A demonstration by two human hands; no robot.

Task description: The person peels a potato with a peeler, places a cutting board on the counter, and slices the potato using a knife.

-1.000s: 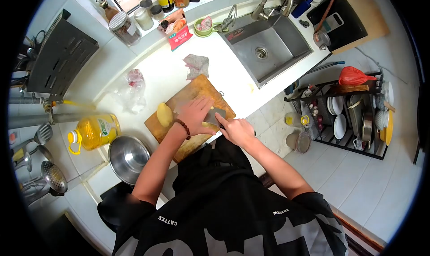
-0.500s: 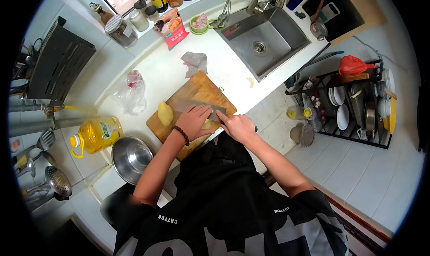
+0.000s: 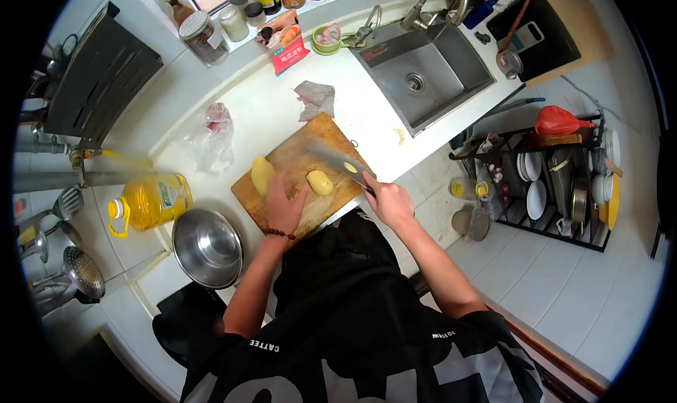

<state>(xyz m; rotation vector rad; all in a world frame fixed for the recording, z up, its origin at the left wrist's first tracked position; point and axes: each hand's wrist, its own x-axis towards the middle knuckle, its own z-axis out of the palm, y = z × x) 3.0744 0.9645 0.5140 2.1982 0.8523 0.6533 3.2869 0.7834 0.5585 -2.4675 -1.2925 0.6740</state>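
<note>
A kitchen knife (image 3: pixel 330 156) is in my right hand (image 3: pixel 389 202), its blade tilted over the board and blurred by motion. One pale potato slice (image 3: pixel 350 167) clings to the blade. Below the blade lies a peeled potato (image 3: pixel 320 184) with a flat cut face, on the wooden cutting board (image 3: pixel 314 131). My left hand (image 3: pixel 285 204) is open over the board's left part, its fingers spread and slightly smeared. Beside those fingers rests another peeled potato (image 3: pixel 261 174), partly covered by them.
Left of the board stand a steel bowl (image 3: pixel 207 248) and an oil jug (image 3: pixel 151 204). Behind it lie a plastic bag (image 3: pixel 215 142) and a crumpled grey wrapper (image 3: pixel 314 100). The sink (image 3: pixel 430 78) is at the back right, a dish rack (image 3: pixel 539 181) farther right.
My left hand has lifted off the knife and potato and shifted left. The knife has risen away from the potato, showing its cut face, with a slice stuck to the blade.
</note>
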